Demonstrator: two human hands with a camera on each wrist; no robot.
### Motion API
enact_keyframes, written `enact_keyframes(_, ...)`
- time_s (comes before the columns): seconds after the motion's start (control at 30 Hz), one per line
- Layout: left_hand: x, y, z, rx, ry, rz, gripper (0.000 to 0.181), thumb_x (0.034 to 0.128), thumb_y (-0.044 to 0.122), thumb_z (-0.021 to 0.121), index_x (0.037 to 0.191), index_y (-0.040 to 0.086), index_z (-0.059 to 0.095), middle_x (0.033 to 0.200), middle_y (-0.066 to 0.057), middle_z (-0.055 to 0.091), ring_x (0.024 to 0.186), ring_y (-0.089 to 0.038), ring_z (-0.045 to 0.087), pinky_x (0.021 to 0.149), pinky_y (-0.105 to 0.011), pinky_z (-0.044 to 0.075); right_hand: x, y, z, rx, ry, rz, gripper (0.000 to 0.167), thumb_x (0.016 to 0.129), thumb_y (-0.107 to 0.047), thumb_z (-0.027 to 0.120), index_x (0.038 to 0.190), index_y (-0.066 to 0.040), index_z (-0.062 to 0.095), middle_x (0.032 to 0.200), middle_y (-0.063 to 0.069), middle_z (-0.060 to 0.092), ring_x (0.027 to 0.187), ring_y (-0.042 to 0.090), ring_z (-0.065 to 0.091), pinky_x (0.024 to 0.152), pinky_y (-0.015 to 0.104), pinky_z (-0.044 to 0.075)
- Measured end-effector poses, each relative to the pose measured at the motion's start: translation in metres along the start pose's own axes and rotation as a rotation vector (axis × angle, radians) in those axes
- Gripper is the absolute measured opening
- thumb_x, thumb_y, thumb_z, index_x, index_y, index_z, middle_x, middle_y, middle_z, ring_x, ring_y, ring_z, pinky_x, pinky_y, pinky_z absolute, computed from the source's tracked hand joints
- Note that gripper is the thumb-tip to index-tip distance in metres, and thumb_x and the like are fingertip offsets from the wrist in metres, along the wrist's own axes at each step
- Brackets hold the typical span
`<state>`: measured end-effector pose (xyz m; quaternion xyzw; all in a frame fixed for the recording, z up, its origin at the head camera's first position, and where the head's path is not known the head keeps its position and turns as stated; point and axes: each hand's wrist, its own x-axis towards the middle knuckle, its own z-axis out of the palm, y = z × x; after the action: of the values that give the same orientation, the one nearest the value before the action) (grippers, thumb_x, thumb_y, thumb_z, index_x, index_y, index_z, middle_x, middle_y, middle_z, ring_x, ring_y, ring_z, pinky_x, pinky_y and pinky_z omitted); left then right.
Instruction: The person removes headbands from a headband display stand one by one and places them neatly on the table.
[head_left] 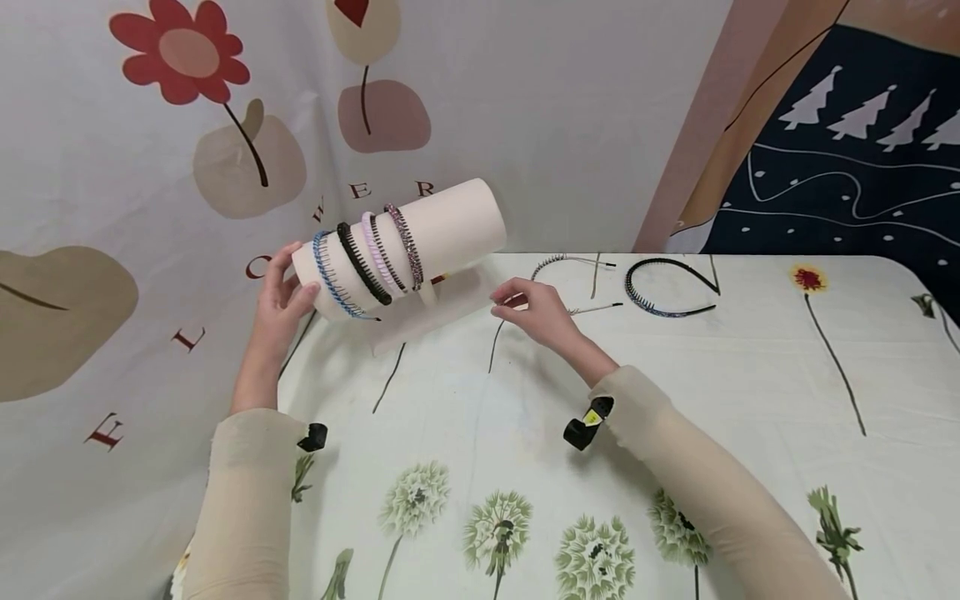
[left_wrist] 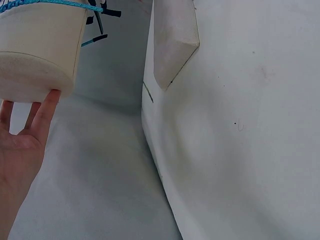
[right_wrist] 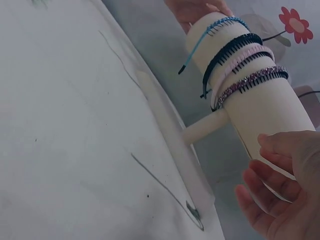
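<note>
A cream cylinder stand (head_left: 453, 218) on a flat base (head_left: 405, 325) carries several headbands: a blue one (head_left: 324, 271), a black one (head_left: 360, 265), a pale purple one (head_left: 375, 250) and a glittery one (head_left: 407, 246). My left hand (head_left: 279, 312) touches the cylinder's left end; in the left wrist view its fingertips rest against the end of the cylinder (left_wrist: 40, 40). My right hand (head_left: 542, 315), fingers loosely bent and holding nothing, hovers right of the base. In the right wrist view the right hand (right_wrist: 285, 187) is near the cylinder's bare end (right_wrist: 270, 110).
Behind my right hand a thin headband (head_left: 558, 260) lies on the flowered tablecloth (head_left: 750, 400). To its right lies a dark headband (head_left: 637, 292). A printed cloth (head_left: 562, 125) hangs behind the table, close to the stand.
</note>
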<state>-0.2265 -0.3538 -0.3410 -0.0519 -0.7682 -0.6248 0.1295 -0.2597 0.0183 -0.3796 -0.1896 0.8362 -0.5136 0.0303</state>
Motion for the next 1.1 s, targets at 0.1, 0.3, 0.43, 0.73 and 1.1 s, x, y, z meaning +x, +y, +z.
enact_keyframes(0.1, -0.004, 0.008, 0.003, 0.006, -0.002, -0.005, 0.059, 0.0979, 0.015, 0.059, 0.151, 0.027, 0.036, 0.159, 0.002, 0.028, 0.129, -0.012, 0.044, 0.085, -0.011, 0.051, 0.003, -0.006, 0.005, 0.000, -0.006, -0.013, 0.025, 0.093, -0.015, 0.069, 0.114, -0.002, 0.069, 0.113, 0.011, 0.072, 0.104, 0.026, 0.069, 0.085, 0.036, 0.056)
enact_keyframes(0.3, -0.003, 0.007, 0.004, 0.029, 0.012, -0.020, 0.059, 0.0980, 0.017, 0.059, 0.151, 0.028, 0.036, 0.160, 0.002, 0.028, 0.131, -0.013, 0.044, 0.085, -0.011, 0.051, 0.009, -0.017, 0.014, 0.004, -0.007, -0.051, 0.021, 0.093, -0.015, 0.069, 0.112, -0.004, 0.069, 0.113, 0.010, 0.072, 0.101, 0.025, 0.070, 0.083, 0.035, 0.056)
enact_keyframes(0.43, 0.001, -0.001, 0.000, 0.037, 0.021, -0.028, 0.059, 0.0981, 0.017, 0.059, 0.151, 0.030, 0.036, 0.160, 0.004, 0.028, 0.131, -0.013, 0.044, 0.085, -0.011, 0.051, 0.012, -0.022, 0.019, -0.003, -0.005, -0.065, 0.021, 0.093, -0.015, 0.070, 0.111, -0.005, 0.070, 0.112, 0.009, 0.073, 0.102, 0.025, 0.071, 0.086, 0.036, 0.057)
enact_keyframes(0.73, 0.000, 0.001, 0.001, 0.010, 0.015, 0.001, 0.060, 0.0977, 0.015, 0.059, 0.152, 0.022, 0.035, 0.157, 0.005, 0.031, 0.127, -0.011, 0.046, 0.085, -0.012, 0.052, 0.020, -0.037, 0.031, 0.013, -0.009, -0.082, 0.022, 0.094, -0.014, 0.068, 0.113, -0.004, 0.069, 0.113, 0.010, 0.072, 0.104, 0.025, 0.070, 0.086, 0.034, 0.058)
enact_keyframes(1.1, -0.008, 0.018, 0.008, -0.004, -0.003, -0.001, 0.058, 0.0975, 0.016, 0.059, 0.151, 0.025, 0.037, 0.159, 0.000, 0.028, 0.127, -0.011, 0.045, 0.085, -0.011, 0.051, 0.031, -0.054, 0.046, 0.016, 0.041, -0.092, 0.021, 0.093, -0.016, 0.070, 0.111, -0.006, 0.069, 0.111, 0.007, 0.073, 0.102, 0.021, 0.070, 0.085, 0.030, 0.057)
